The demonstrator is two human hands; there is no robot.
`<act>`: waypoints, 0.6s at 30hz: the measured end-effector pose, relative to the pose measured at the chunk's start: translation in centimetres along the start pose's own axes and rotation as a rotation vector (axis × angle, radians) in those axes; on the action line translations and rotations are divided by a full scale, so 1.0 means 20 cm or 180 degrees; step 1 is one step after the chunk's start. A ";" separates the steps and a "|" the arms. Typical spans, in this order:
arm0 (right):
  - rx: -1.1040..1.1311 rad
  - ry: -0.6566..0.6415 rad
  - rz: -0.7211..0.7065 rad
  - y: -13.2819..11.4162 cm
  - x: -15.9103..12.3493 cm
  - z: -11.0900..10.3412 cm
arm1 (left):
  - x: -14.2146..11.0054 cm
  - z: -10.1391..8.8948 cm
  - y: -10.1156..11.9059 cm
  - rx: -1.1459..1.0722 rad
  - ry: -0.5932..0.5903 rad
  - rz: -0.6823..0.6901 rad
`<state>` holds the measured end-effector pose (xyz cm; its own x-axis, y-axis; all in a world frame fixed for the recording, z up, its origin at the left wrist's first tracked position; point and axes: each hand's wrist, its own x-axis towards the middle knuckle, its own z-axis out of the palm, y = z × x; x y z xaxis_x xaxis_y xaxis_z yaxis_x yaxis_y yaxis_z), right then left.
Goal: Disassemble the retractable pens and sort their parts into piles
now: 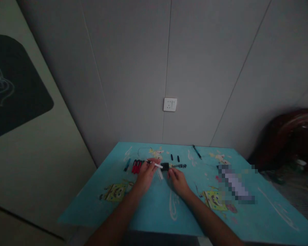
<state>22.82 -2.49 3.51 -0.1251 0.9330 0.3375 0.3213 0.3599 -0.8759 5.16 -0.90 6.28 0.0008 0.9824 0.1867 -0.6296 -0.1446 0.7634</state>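
My left hand [146, 174] is closed around a slim pen [157, 165] with a white barrel and a dark end, held slanted above the table. Just to its right, my right hand [179, 181] has thumb and fingers pinched together; whatever they grip is too small to make out. Between the hands lies a cluster of black pieces [165, 166], and past the right fingertips runs a row of small dark parts [179, 166]. White, tube-like pieces [159, 175] rest below the pen. Several red pens [137, 166] lie side by side left of my left hand.
The blue cartoon-printed table [154, 218] meets a grey wall with a socket [170, 104]. A blue-black pen [127, 164] lies left, another dark pen [197, 152] at the back. Two short black pieces [175, 158] lie behind the hands. A blurred-out, pale long object [236, 184] is at right.
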 end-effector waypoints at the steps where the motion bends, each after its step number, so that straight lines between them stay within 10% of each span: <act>1: 0.0127 -0.0040 0.0098 -0.01 -0.01 0.00 | 0.02 0.02 0.02 -0.0005 -0.0139 -0.0069; 7: 0.0866 -0.0428 0.0527 -0.10 -0.14 0.00 | 0.09 0.13 0.15 0.0063 -0.0962 -0.0668; 13: 0.0713 -0.0136 0.0515 -0.21 -0.21 0.09 | 0.06 0.22 0.10 -0.0024 -0.0510 -0.0517; 18: 0.0597 -0.0386 0.0489 -0.25 -0.20 0.17 | 0.07 0.22 0.11 0.0319 -0.0904 -0.0761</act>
<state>18.45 -7.92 5.29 -0.2033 0.9657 0.1618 0.1671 0.1970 -0.9661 7.12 -0.32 10.97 0.3623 0.9200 0.1493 -0.5066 0.0600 0.8601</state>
